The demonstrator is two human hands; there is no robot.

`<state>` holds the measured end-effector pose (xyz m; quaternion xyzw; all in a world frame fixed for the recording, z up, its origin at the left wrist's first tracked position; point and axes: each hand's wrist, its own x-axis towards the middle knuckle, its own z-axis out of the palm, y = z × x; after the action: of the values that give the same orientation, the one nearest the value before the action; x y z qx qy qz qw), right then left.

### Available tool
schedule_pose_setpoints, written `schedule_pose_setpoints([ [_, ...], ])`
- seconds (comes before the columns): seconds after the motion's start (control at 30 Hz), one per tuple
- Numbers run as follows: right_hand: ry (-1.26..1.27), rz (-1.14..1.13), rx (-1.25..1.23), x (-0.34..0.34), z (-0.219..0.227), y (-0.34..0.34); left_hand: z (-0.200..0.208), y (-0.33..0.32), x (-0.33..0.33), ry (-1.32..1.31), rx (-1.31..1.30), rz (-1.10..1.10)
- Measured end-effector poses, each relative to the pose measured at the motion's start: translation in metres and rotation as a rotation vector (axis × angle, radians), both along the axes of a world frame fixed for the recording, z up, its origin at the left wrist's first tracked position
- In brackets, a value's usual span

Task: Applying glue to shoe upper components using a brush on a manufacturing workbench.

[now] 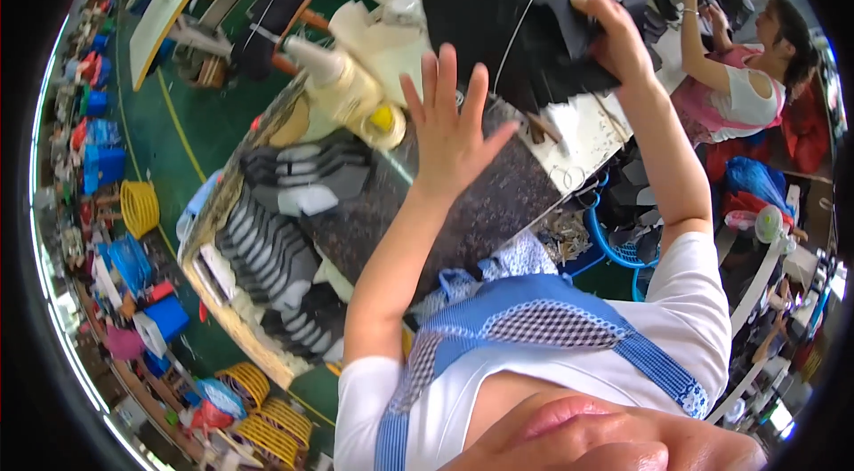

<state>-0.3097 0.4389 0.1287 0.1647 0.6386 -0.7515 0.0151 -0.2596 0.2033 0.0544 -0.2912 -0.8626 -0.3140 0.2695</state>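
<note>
Our right hand (618,42) appears clamped on black pieces (565,35) at the far right of the worktable (498,191), while our left hand (452,137) hovers with fingers spread, holding nothing, over its dark top. We judge that careful handling here calls for a firm pinch near the edge, the free palm steadying the stack, and the white cord (525,22) kept clear. Left of us, a cream bottle (342,88) stands, its contents hidden; nearer, a worn-edged tray (229,304) holds overlapping rows of dark and grey pieces (267,249). To our right, a blue basket (614,247) holds dark scraps (636,195); far left sits a yellow basket (138,209), its contents unclear.
</note>
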Motion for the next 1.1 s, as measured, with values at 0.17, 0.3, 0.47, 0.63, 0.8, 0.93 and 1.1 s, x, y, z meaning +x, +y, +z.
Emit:
schedule_pose_setpoints([
  [0.17,-0.115,0.247,-0.412,0.071,-0.018,-0.067,0.015,-0.050,0.052,-0.022,0.222,0.061],
  [0.3,0.344,0.522,0.027,0.100,-0.032,-0.123,0.008,-0.086,0.107,-0.720,0.994,0.310],
  [0.47,0.874,0.491,0.757,0.125,-0.058,-0.183,0.010,-0.095,0.165,-0.627,1.082,0.449],
  [0.63,0.523,0.966,0.356,0.141,-0.052,-0.183,0.005,-0.131,0.201,-0.792,0.942,0.477],
  [0.8,0.477,0.751,0.381,0.113,-0.034,-0.165,0.020,-0.183,0.236,-1.218,0.644,-0.012],
  [0.93,0.270,0.685,0.745,0.073,-0.112,-0.132,0.005,-0.197,0.248,-1.275,0.664,-0.138],
  [1.1,0.409,0.592,1.571,0.092,-0.168,-0.063,-0.040,-0.214,0.289,-0.985,1.489,0.101],
])
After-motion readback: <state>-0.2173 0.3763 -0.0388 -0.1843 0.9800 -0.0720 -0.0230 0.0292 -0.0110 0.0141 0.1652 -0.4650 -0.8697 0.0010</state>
